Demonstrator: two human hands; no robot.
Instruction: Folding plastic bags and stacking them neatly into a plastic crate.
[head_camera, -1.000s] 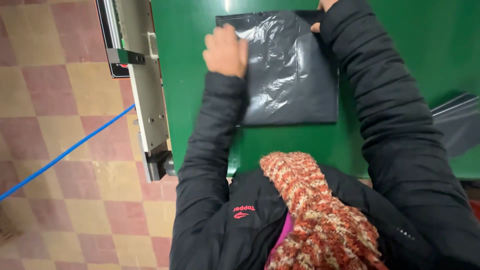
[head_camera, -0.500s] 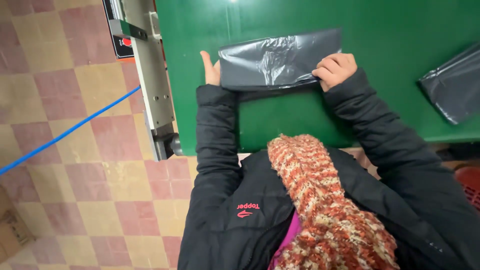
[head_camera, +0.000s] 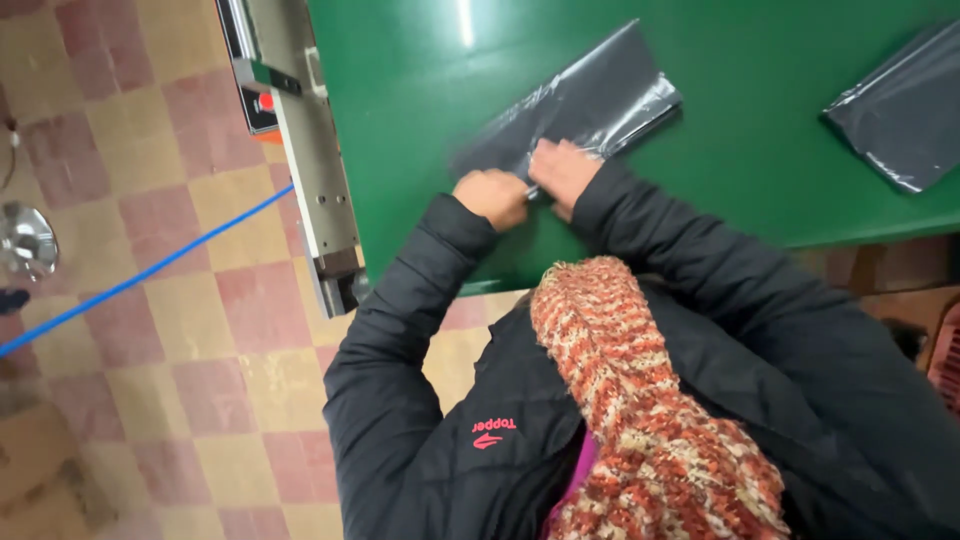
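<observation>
Folded black bag (head_camera: 585, 115) lies flat on the green table (head_camera: 760, 90), near its front edge. Left hand (head_camera: 492, 196) and right hand (head_camera: 563, 172), side by side, fingers curled, pinch the bag's near end. Second black bag (head_camera: 900, 100) lies well apart, right. Metal rail (head_camera: 315, 170) borders the table's left side.

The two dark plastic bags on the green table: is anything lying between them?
Nothing: in the head view only bare green table separates the folded dark bag under both hands from the second dark bag at the right edge.
</observation>
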